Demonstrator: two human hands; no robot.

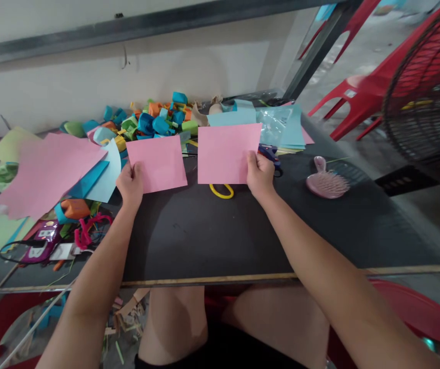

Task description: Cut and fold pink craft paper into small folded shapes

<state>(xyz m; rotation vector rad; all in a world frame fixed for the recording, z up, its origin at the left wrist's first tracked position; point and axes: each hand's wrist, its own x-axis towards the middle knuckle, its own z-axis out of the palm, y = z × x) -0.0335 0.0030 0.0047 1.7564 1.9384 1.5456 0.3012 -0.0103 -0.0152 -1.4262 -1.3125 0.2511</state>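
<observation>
My left hand (pixel 131 185) pinches the left edge of a pink sheet of paper (pixel 159 165), thumb on its face. Gripped at its lower right edge, a second pink sheet of paper (pixel 223 154) is in my right hand (pixel 260 173). A narrow gap separates the two sheets, both held up above the dark table (pixel 204 236). Below the right sheet shows a yellow scissor handle (pixel 222 191); the rest of it is hidden behind the paper. Dark blue-handled scissors (pixel 276 156) lie partly covered behind my right hand.
Folded colored paper pieces (pixel 158 120) are heaped against the wall. Large pink paper (pixel 46 169) and a purple device (pixel 43 241) with a cable lie on the left. A pink hairbrush (pixel 326 183) lies right, near a black fan (pixel 427 87) and red chair (pixel 374 87).
</observation>
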